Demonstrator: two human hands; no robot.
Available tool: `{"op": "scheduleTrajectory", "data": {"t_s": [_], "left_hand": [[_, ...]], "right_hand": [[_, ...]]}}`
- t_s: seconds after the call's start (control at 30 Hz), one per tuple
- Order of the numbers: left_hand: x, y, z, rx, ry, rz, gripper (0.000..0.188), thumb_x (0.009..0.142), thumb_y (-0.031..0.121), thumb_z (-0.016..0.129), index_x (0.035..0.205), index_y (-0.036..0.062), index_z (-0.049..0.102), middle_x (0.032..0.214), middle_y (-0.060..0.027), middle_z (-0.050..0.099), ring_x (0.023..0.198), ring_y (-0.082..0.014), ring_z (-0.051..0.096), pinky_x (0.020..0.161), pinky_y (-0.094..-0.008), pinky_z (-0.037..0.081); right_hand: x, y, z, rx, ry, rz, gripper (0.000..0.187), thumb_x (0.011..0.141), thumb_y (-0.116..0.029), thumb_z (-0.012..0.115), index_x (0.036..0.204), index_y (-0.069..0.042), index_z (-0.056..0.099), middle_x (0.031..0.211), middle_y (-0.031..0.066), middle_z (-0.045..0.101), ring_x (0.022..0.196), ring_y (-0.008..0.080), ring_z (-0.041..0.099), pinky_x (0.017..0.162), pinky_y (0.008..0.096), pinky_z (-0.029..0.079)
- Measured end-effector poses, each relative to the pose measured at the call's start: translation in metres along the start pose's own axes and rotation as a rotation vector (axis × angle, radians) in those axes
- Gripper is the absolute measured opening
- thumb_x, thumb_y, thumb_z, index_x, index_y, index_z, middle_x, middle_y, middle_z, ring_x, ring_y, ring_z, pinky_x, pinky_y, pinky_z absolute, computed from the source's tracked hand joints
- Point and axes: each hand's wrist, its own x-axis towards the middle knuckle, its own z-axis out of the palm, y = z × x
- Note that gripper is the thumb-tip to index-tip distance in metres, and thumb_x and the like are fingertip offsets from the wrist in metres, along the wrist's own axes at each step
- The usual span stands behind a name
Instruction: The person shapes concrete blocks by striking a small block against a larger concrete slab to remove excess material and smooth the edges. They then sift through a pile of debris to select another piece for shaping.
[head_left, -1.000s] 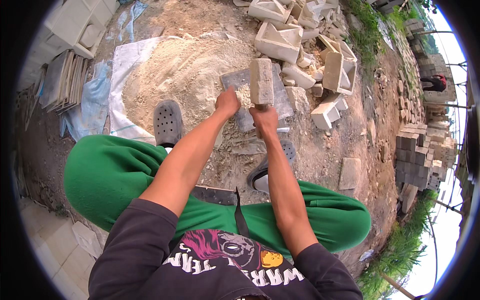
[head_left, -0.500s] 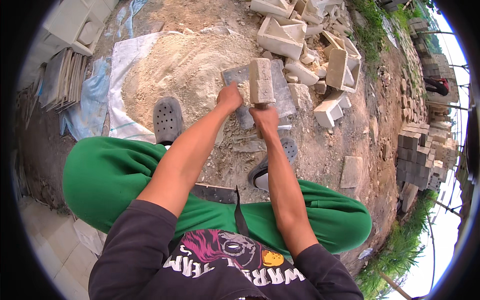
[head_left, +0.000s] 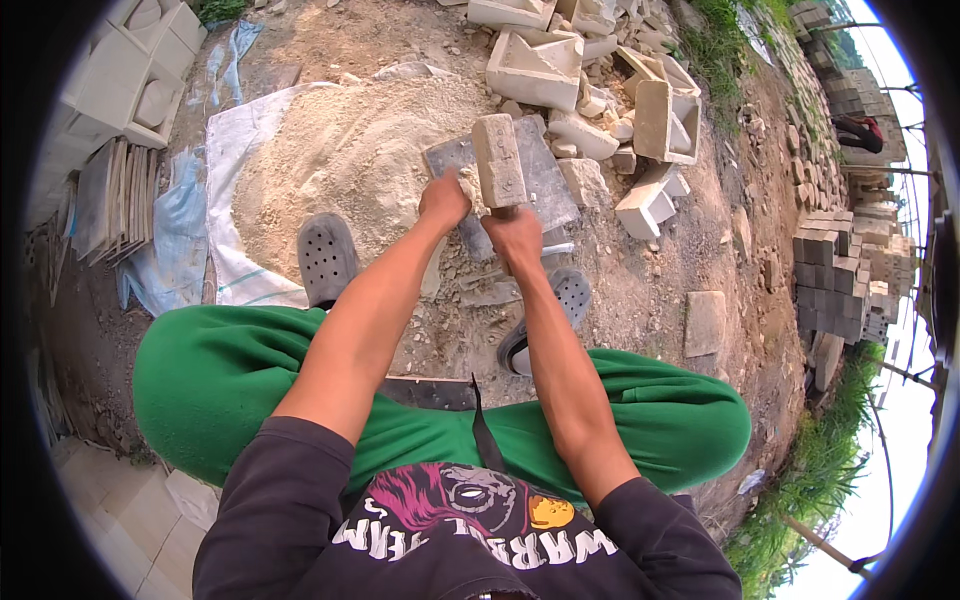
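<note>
My right hand (head_left: pixel 514 238) is wrapped round the short handle of a hammer (head_left: pixel 498 160), whose big block-shaped head is coated in pale dust. The head is held over a dark grey flat plate (head_left: pixel 548 178) lying on the ground between my feet, and hides part of it. Just left of the hammer, my left hand (head_left: pixel 445 202) is closed with curled fingers over the plate's left part. Pale crumbs show beside its fingertips; what it holds, if anything, is hidden. A heap of cream-coloured powder and crumbs (head_left: pixel 340 150) spreads to the left of the plate.
The powder lies on a white sheet (head_left: pixel 232 180). Broken cream castings (head_left: pixel 535 68) are piled beyond the plate. My grey clogs (head_left: pixel 328 258) flank the work. Stacked boards (head_left: pixel 118 200) stand at left; grey blocks (head_left: pixel 825 265) at right, with a person (head_left: pixel 860 132) farther off.
The whole view has shifted somewhat, moving the scene leftward. The hammer head leans a little more to the left and sits closer to my left hand. Both hands keep their grip.
</note>
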Motion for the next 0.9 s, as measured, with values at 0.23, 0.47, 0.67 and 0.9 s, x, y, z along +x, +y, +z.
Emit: {"op": "scheduleTrajectory", "data": {"t_s": [0.23, 0.47, 0.67, 0.9], "left_hand": [[-0.006, -0.004, 0.000, 0.019, 0.023, -0.016, 0.045, 0.082, 0.016, 0.062, 0.124, 0.0035, 0.051, 0.104, -0.0270, 0.068, 0.099, -0.0447, 0.065, 0.086, -0.0519, 0.052], [-0.016, -0.032, 0.005, -0.127, 0.235, -0.021, 0.046, 0.083, 0.030, 0.067, 0.114, 0.0023, 0.048, 0.098, -0.0251, 0.067, 0.093, -0.0438, 0.065, 0.083, -0.0508, 0.049], [-0.005, -0.039, 0.002, -0.156, 0.390, 0.000, 0.048, 0.084, 0.028, 0.068, 0.117, 0.0018, 0.046, 0.102, -0.0253, 0.065, 0.099, -0.0427, 0.063, 0.087, -0.0500, 0.048], [0.021, -0.002, -0.009, 0.012, 0.207, 0.060, 0.042, 0.087, 0.025, 0.068, 0.117, 0.0018, 0.049, 0.102, -0.0235, 0.066, 0.098, -0.0407, 0.064, 0.087, -0.0483, 0.049]], "right_hand": [[0.004, 0.020, 0.018, -0.175, 0.054, 0.013, 0.040, 0.068, -0.027, 0.070, 0.084, 0.010, 0.071, 0.077, 0.0230, 0.071, 0.069, 0.0307, 0.073, 0.068, 0.0387, 0.057], [0.010, 0.038, -0.002, 0.073, 0.005, 0.158, 0.044, 0.066, -0.028, 0.069, 0.087, 0.011, 0.070, 0.089, 0.0251, 0.071, 0.085, 0.0354, 0.071, 0.077, 0.0410, 0.056], [0.013, 0.055, 0.001, 0.075, -0.034, 0.148, 0.045, 0.067, -0.027, 0.067, 0.091, 0.011, 0.068, 0.092, 0.0253, 0.070, 0.085, 0.0347, 0.070, 0.076, 0.0407, 0.055], [0.024, 0.076, 0.024, 0.174, 0.134, 0.100, 0.034, 0.069, -0.021, 0.065, 0.075, 0.012, 0.065, 0.073, 0.0205, 0.070, 0.060, 0.0250, 0.070, 0.054, 0.0370, 0.054]]}}
